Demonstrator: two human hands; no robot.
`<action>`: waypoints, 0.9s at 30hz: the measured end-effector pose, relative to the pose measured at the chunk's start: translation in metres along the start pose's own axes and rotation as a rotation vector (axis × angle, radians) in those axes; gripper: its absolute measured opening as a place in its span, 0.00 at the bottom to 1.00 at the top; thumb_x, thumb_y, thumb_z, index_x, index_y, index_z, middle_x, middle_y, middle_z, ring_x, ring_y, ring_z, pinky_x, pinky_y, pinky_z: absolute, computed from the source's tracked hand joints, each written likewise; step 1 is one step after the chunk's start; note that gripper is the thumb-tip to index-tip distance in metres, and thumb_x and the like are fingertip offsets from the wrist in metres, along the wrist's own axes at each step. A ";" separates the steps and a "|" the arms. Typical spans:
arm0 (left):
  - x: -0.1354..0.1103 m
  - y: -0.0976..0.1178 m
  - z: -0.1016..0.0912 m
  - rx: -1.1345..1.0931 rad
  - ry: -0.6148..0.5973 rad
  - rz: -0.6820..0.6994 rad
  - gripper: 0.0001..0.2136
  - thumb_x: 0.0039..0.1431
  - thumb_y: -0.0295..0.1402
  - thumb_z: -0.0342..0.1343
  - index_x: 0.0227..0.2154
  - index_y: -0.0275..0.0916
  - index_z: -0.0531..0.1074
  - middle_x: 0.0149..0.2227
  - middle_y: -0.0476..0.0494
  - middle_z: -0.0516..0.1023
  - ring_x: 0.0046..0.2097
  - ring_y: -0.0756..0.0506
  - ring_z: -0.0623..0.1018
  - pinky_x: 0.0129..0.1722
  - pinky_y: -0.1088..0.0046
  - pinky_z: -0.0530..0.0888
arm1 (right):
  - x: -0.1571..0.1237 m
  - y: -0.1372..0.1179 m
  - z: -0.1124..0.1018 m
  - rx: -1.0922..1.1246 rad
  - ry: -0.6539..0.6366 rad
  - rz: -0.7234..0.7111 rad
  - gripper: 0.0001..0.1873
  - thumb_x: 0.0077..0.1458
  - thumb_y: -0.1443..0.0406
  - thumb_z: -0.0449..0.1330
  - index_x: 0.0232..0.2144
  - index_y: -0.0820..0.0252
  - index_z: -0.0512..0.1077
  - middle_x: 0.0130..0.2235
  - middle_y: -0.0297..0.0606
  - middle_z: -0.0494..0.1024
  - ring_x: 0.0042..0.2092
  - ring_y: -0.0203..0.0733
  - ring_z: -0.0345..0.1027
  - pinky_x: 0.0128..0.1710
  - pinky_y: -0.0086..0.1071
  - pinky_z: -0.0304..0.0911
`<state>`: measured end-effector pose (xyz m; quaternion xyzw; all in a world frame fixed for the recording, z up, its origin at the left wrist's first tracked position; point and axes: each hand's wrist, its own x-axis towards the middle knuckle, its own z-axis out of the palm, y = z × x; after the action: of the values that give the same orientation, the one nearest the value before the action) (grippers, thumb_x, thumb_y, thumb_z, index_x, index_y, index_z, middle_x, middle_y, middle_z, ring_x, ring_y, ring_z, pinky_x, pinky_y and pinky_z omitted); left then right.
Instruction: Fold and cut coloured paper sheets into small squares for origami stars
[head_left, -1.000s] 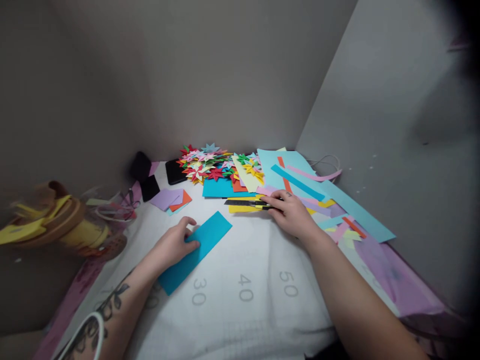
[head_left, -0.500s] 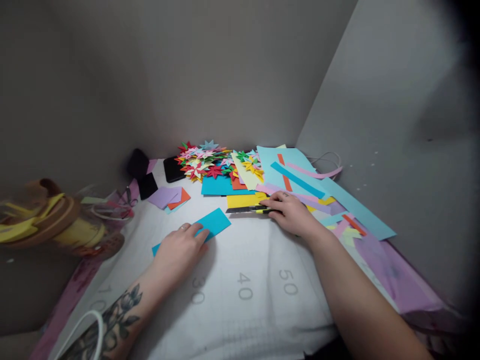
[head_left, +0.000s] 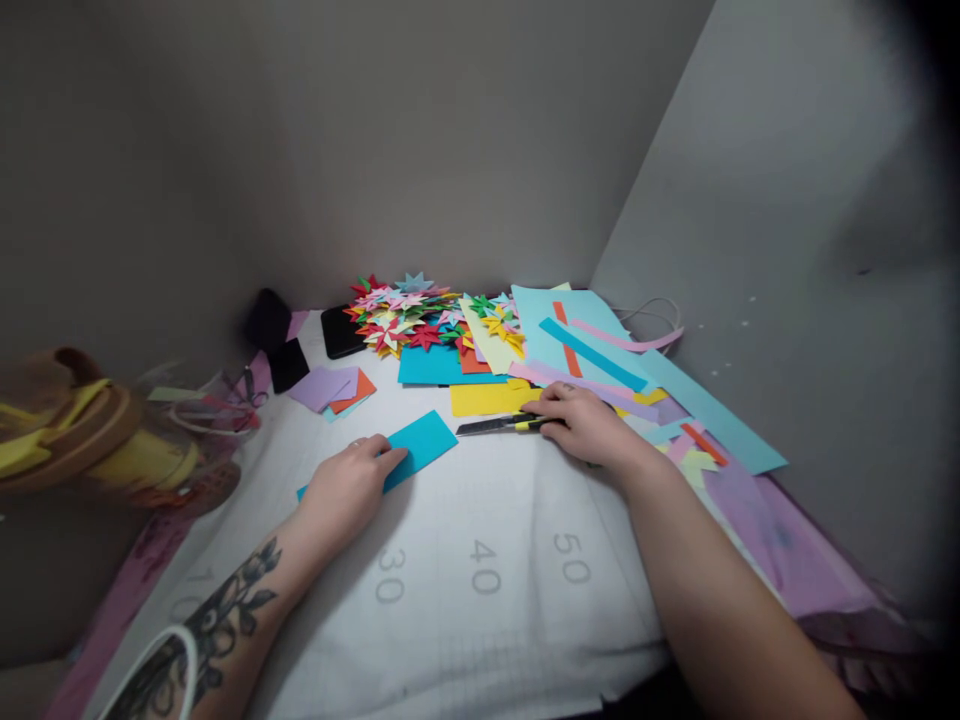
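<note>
A blue rectangle of paper (head_left: 424, 448) lies slanted on the white, number-marked cover. My left hand (head_left: 352, 480) rests over its left part, with fingers closed and pressed against the paper. To the right, my right hand (head_left: 581, 420) grips the black-and-yellow handle of a utility knife (head_left: 495, 426). The knife's blade points left, with its tip close to the right end of the blue paper. Just behind the knife is a yellow piece of paper (head_left: 487, 400). My palm hides part of the knife handle.
Folded paper stars (head_left: 405, 315) are heaped at the back beside a black phone (head_left: 343, 332). Light blue sheets (head_left: 720, 420) and coloured strips spread to the right. Purple and orange squares (head_left: 326, 388) lie left, near a brown-and-yellow lidded cup (head_left: 127, 430). Grey walls enclose the back and right.
My left hand has slid slightly left along the blue paper, uncovering more of its right part. The knife stays in my right hand, its tip a little lower. The view has shifted slightly.
</note>
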<state>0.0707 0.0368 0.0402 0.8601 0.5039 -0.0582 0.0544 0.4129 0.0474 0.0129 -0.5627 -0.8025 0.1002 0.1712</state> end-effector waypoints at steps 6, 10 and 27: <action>0.003 -0.005 0.003 -0.116 -0.050 -0.027 0.23 0.60 0.26 0.37 0.52 0.47 0.71 0.46 0.41 0.73 0.44 0.41 0.73 0.40 0.68 0.67 | 0.000 -0.001 -0.001 0.017 -0.024 -0.013 0.22 0.52 0.71 0.56 0.48 0.50 0.75 0.43 0.41 0.72 0.45 0.47 0.67 0.47 0.42 0.63; 0.004 -0.006 0.003 -0.184 -0.054 -0.034 0.23 0.62 0.27 0.36 0.53 0.48 0.70 0.46 0.41 0.72 0.43 0.42 0.73 0.41 0.68 0.67 | 0.000 -0.004 -0.002 0.042 -0.011 -0.041 0.22 0.51 0.71 0.57 0.47 0.50 0.76 0.43 0.41 0.73 0.45 0.47 0.67 0.47 0.43 0.63; 0.003 0.007 0.004 -0.131 0.014 -0.133 0.25 0.57 0.55 0.48 0.49 0.43 0.71 0.45 0.39 0.71 0.45 0.37 0.73 0.36 0.67 0.69 | 0.004 -0.017 0.006 0.091 0.078 -0.138 0.20 0.55 0.69 0.57 0.49 0.50 0.74 0.45 0.41 0.72 0.47 0.47 0.66 0.49 0.44 0.63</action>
<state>0.0781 0.0351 0.0359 0.8197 0.5630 -0.0224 0.1031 0.3949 0.0452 0.0143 -0.5012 -0.8267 0.1025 0.2341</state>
